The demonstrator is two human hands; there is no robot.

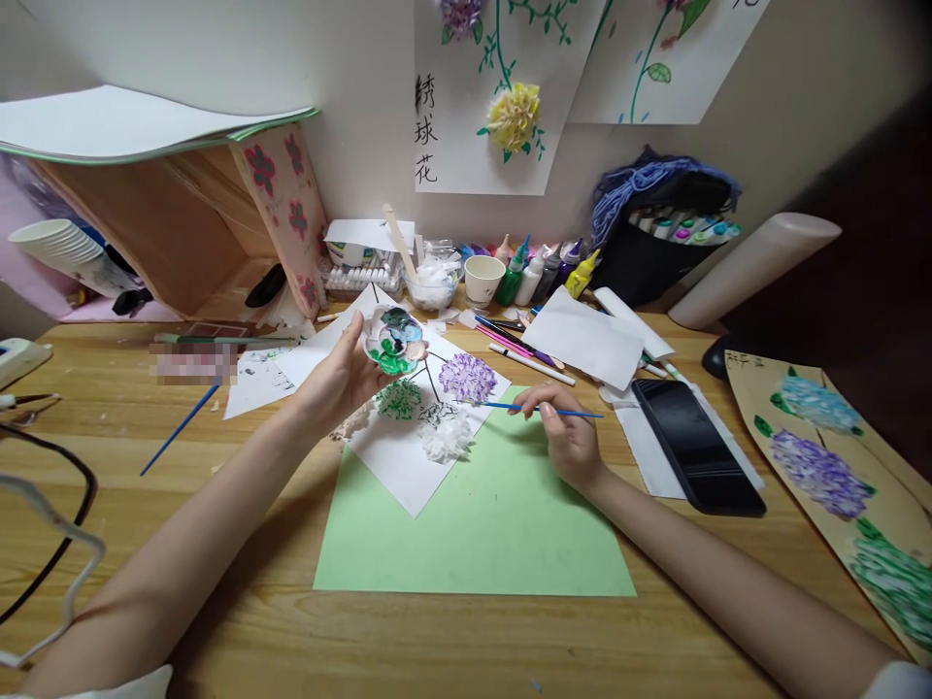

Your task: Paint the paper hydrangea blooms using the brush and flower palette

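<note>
My left hand [342, 364] grips a small round paint palette [395, 340], tilted toward me, with green, dark, pale blue and peach paint in its wells. Between the fingers of my right hand [559, 427] is a thin blue paintbrush [502, 406], its tip over a white paper sheet [408, 476]. On that sheet are raised flower clusters: a purple one [468, 377], a green one [398, 398] and a white one [446, 437] with dark marks along its upper edge. Black stem lines run up the sheet. Beneath it lies a light green sheet [481, 544].
A black phone [697, 447] lies at right beside a finished flower picture [822, 466]. Behind are paint bottles [535, 277], a paper cup [483, 280], a bowl of white scraps [434, 282] and pens [524, 349]. Another blue brush [180, 427] and cables [80, 524] are at left.
</note>
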